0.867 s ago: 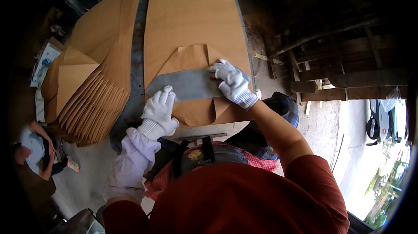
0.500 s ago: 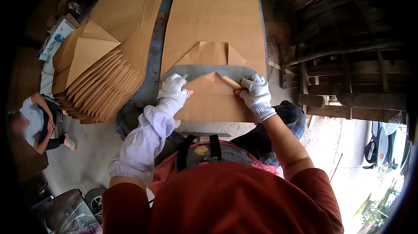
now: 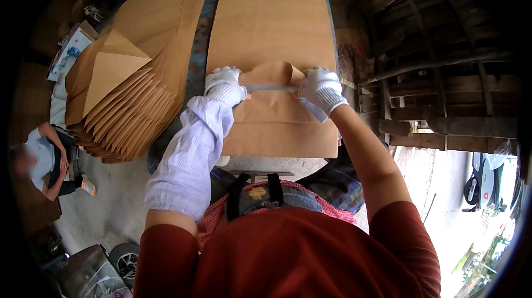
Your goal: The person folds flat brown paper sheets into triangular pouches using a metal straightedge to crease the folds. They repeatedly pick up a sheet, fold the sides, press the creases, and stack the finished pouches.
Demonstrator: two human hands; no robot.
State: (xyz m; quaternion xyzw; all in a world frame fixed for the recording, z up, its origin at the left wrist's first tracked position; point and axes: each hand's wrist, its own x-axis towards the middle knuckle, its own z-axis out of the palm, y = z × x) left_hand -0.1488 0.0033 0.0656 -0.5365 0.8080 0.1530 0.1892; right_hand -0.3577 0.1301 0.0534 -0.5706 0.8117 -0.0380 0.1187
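Note:
A large brown kraft paper bag (image 3: 271,21) lies flat in front of me, its near end partly folded. Both my hands wear white knit gloves. My left hand (image 3: 226,84) is closed on the left side of the fold, thumb pointing inward. On the right side of the fold, my right hand (image 3: 323,88) is closed in the same way. A raised paper flap (image 3: 271,72) bulges between the hands. Just nearer than it, a thin grey plate (image 3: 267,87) shows as a strip; a pale corner pokes out below my right hand. My fingertips are partly hidden.
A fanned stack of brown paper bags (image 3: 130,104) fills the left of the worn blue-grey table (image 3: 200,43). A seated person (image 3: 47,156) is at far left. Wooden slatted racking (image 3: 443,82) stands at right, with a parked scooter (image 3: 487,181) beyond.
Both hands have moved away from me, to the far side of the fold. The far flap has risen and curled between them, and the grey plate is now mostly covered.

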